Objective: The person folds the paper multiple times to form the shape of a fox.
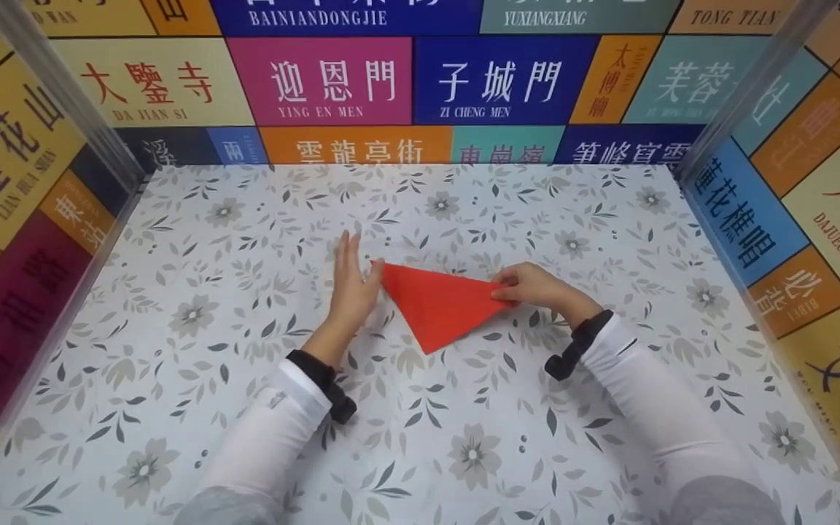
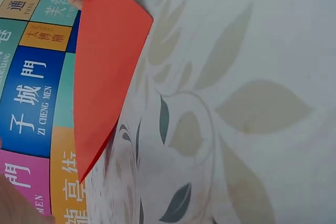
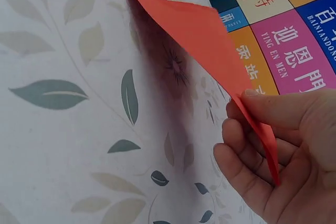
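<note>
A red sheet of paper [image 1: 442, 302], folded into a triangle, has its long edge toward the back wall and one point toward the person. My right hand [image 1: 533, 284] pinches its right corner between thumb and fingers. In the right wrist view the paper [image 3: 197, 32] slants up from the cloth to the thumb, its end lying along the curled fingers. My left hand [image 1: 351, 292] stands beside the left corner, fingers straight and pointing away, thumb close to that corner. In the left wrist view this hand [image 2: 18, 203] shows only partly, apart from the paper's tip.
A white cloth [image 1: 245, 415] with grey flowers and leaves covers the table. Panels with coloured blocks of Chinese lettering [image 1: 321, 80] stand at the back and both sides. Black bands with small cameras [image 1: 336, 397] circle the wrists over white sleeves.
</note>
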